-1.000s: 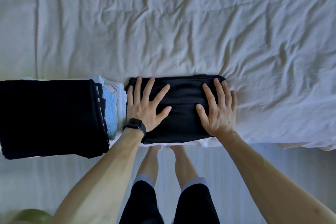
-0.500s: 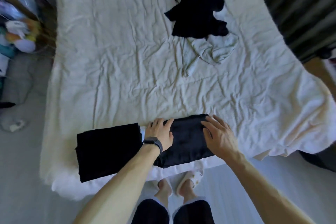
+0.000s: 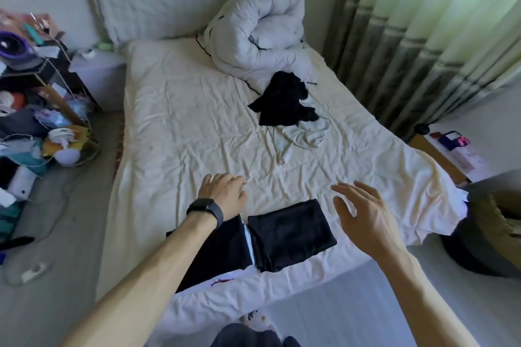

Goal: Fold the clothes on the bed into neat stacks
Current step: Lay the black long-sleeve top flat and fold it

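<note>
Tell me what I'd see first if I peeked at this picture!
Two empty hands hover over the wrinkled white sheet near its front edge: the left hand, wearing a black watch, and the right hand. Just below them lies a folded black garment beside a dark stack. Farther up, a crumpled black clothes heap sits before a rolled white duvet.

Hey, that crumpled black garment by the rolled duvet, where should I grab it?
Probably pinch the black garment at its raised top bunch, reaching from the near side; its lower edges lie over a pale garment that could lift too.
</note>
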Demonstrator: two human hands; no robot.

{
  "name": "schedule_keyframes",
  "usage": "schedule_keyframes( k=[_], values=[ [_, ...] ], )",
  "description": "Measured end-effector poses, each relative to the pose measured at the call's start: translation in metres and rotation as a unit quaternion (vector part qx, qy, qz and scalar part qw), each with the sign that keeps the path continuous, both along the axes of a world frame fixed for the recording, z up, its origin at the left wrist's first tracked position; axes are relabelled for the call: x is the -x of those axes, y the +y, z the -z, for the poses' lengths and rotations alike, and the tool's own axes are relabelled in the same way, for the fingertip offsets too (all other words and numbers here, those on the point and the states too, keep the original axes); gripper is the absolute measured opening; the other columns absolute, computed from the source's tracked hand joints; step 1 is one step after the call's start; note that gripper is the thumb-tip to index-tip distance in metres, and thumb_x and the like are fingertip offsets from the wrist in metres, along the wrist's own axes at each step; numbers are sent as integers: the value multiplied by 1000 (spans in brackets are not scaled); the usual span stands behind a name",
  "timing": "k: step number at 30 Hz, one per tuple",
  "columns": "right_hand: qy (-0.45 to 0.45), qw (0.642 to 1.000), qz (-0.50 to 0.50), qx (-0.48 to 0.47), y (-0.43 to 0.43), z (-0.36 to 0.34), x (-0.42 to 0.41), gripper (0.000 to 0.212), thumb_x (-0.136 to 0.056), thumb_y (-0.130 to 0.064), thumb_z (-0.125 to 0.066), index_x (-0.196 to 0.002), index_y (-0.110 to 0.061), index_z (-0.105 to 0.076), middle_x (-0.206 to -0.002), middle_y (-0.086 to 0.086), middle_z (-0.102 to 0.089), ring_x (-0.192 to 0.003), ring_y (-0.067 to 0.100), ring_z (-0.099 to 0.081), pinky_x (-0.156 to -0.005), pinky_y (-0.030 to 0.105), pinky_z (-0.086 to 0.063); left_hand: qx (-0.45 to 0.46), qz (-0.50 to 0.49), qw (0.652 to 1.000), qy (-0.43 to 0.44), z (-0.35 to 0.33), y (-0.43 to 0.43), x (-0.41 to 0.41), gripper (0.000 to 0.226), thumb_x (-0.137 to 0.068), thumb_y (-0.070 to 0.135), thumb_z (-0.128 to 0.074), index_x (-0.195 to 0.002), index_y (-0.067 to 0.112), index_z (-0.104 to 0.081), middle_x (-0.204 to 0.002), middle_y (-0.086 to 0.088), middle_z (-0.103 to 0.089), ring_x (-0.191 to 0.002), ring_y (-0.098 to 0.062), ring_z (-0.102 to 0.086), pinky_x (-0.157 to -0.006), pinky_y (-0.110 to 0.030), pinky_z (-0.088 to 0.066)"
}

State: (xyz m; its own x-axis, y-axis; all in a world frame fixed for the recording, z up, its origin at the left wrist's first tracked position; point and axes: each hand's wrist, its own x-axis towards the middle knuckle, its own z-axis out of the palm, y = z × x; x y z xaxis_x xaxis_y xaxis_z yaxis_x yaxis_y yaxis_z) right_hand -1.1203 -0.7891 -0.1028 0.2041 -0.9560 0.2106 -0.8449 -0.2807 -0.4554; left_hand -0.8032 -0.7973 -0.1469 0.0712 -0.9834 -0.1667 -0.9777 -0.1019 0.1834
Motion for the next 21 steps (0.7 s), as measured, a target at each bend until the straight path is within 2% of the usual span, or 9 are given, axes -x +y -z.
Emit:
schedule_keyframes(
  k=[4, 9, 14, 16, 21],
  values=[
    [0, 999, -6, 43, 68, -28, -21, 28, -100, -29, -62, -125, -26, -72, -131, -12, -67, -138, 22, -48, -106, 40, -47, 57, -16, 998, -18, -40, 71, -34, 38, -98, 45, -42, -134, 42, -53, -137, 13, -56, -128, -17, -48, -109, -39, -26],
    [-7, 997, -13, 71, 121, -49, -58, 30, -100, -33, -62, -128, -29, -70, -135, -9, -66, -139, 21, -49, -105, 43, -48, 107, -20, 994, -14, -87, 130, -73, 38, -99, 45, -44, -135, 41, -54, -136, 13, -56, -125, -15, -52, -106, -35, -35],
    [-16, 994, -46, 97, 152, -90, -116, 31, -101, -35, -59, -130, -29, -69, -137, -9, -65, -140, 21, -47, -108, 40, -46, 181, -2, 983, 1, -153, 173, -106, 37, -97, 40, -51, -134, 37, -58, -133, 11, -59, -121, -17, -55, -103, -36, -41],
    [-21, 991, -70, 111, 159, -108, -146, 31, -101, -34, -60, -130, -27, -69, -137, -7, -65, -139, 22, -48, -109, 42, -46, 202, -3, 979, -7, -176, 188, -128, 37, -97, 40, -51, -133, 36, -58, -135, 10, -59, -121, -18, -56, -102, -36, -41],
    [-26, 980, -131, 145, 173, -145, -233, 30, -99, -32, -62, -127, -25, -71, -133, -4, -67, -135, 24, -52, -107, 43, -46, 233, -41, 972, -7, -214, 229, -203, 36, -96, 38, -54, -131, 34, -61, -129, 5, -62, -116, -22, -58, -97, -40, -45]
  ],
)
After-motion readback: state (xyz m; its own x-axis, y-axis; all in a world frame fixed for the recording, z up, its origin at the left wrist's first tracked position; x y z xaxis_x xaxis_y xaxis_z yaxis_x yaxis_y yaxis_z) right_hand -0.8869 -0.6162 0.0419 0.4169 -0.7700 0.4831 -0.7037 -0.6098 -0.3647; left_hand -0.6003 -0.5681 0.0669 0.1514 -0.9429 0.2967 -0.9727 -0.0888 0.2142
